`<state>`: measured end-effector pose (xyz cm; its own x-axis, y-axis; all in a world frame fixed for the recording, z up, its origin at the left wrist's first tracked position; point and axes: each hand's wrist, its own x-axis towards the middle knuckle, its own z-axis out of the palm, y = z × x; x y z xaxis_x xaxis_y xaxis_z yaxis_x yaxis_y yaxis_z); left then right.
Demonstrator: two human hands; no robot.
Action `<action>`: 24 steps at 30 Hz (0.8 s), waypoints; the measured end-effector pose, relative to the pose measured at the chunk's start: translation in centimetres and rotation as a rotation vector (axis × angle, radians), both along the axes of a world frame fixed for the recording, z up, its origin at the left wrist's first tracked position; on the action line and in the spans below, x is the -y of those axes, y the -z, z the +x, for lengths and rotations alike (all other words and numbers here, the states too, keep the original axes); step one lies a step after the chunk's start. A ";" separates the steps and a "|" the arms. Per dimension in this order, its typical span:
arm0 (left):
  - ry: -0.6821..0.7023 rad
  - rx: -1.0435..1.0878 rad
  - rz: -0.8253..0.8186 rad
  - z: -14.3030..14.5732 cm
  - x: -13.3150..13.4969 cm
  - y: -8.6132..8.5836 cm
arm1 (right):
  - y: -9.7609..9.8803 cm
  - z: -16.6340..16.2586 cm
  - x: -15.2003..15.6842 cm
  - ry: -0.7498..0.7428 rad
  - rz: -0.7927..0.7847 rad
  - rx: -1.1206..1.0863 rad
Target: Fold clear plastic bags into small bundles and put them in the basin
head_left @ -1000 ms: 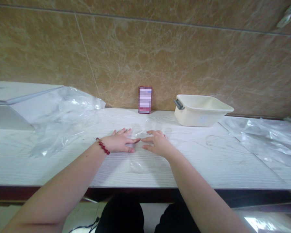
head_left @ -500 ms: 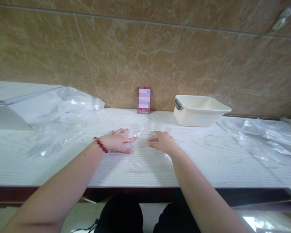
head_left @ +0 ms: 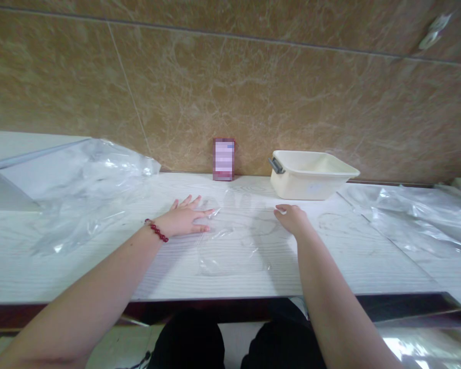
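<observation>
A clear plastic bag [head_left: 234,246] lies flat on the white table [head_left: 369,256] in front of me. My left hand [head_left: 184,220], with a red bead bracelet at the wrist, rests flat on the bag's left edge, fingers spread. My right hand [head_left: 292,219] rests at the bag's upper right corner, fingers curled down onto the plastic. The two hands are well apart, with the bag spread between them.
A cream plastic basin [head_left: 311,174] with a grey handle stands at the back right by the brown tiled wall. A small pink box [head_left: 223,159] stands against the wall. Heaps of clear plastic bags [head_left: 84,189] lie at the left, and more plastic sheets [head_left: 415,215] at the right.
My right hand has slid to the right across the bag, away from the left hand. The left hand has stayed nearly in place. The bag now lies flatter and wider.
</observation>
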<state>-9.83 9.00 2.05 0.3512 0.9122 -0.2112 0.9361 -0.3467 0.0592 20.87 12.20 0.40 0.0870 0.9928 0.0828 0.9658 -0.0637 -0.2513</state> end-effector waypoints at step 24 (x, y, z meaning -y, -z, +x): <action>-0.086 -0.035 0.104 -0.3 -0.6 0.9 | 1.7 -4.1 -0.2 -0.224 0.197 -0.371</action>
<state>-10.16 9.60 1.10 0.2648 0.9563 -0.1243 0.9635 -0.2676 -0.0060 16.81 12.40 -1.27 -0.0678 0.9590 0.2753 0.7932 0.2191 -0.5682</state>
